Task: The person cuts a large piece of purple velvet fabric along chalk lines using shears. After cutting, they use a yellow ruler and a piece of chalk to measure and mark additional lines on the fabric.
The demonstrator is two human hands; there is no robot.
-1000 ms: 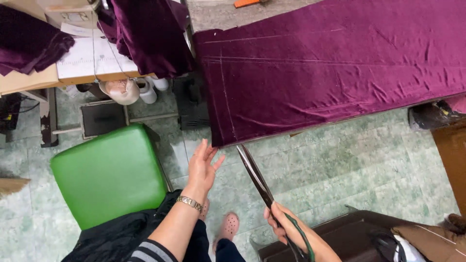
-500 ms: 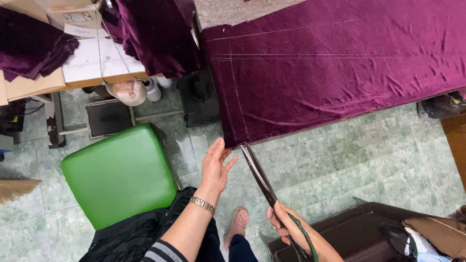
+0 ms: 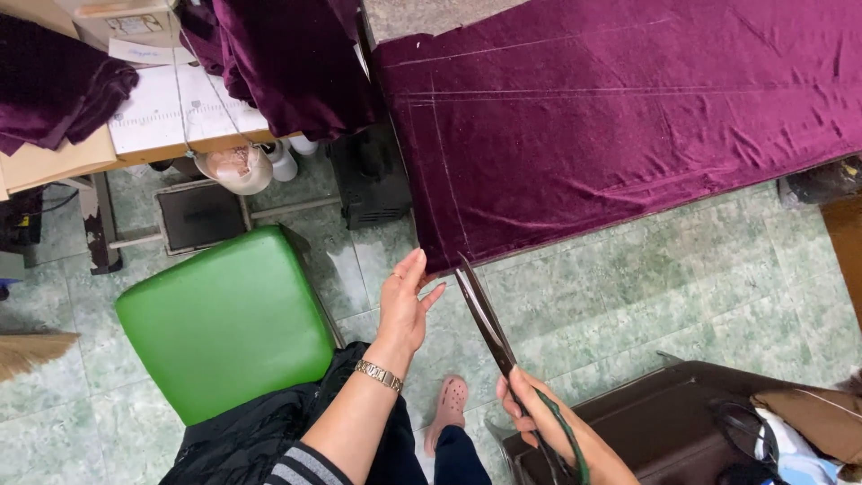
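A large purple velvet cloth [image 3: 628, 117] with chalk lines covers a table and hangs over its near edge. My left hand [image 3: 404, 301] reaches up open, fingers apart, its fingertips just below the cloth's hanging lower-left corner. A metal watch sits on that wrist. My right hand [image 3: 539, 418] grips the handles of long tailor's scissors [image 3: 483, 314]. The blades point up toward the cloth's edge, the tip close to it.
A green square stool [image 3: 224, 319] stands at my left. Behind it a wooden table [image 3: 135, 135] carries paper patterns and more purple cloth [image 3: 54, 85]. A brown case [image 3: 682, 422] and bags lie at lower right. The floor is green marbled tile.
My left hand has risen toward the cloth's corner. The scissors tip has moved up closer to the cloth's edge. The view has shifted slightly.
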